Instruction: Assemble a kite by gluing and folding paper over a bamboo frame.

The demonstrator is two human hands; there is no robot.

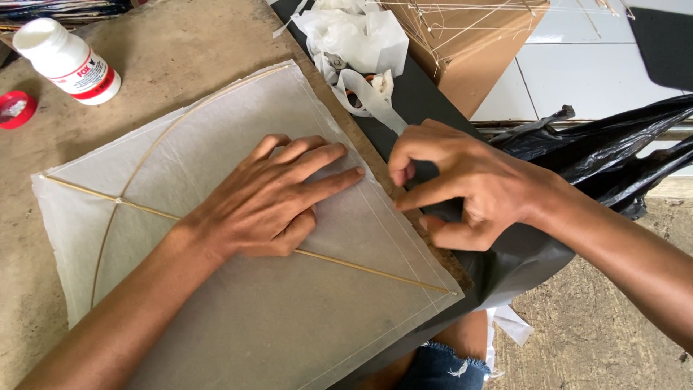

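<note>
A white paper kite (253, 303) lies flat on a worn brown board (159, 65), with a straight thin bamboo spine (375, 271) and a bowed cross stick (155, 148) on it. My left hand (271, 198) rests palm down on the paper over the spine, fingers spread and pointing right. My right hand (462, 184) is at the kite's right edge, fingertips pressing the folded paper border against the board's edge; it holds nothing that I can see.
A white glue bottle (68, 61) and its red cap (14, 108) sit at the far left. Crumpled white paper and scissors (354, 43) lie at the back. A brown kite frame (469, 43), black plastic sheet (613, 152), white floor tiles to the right.
</note>
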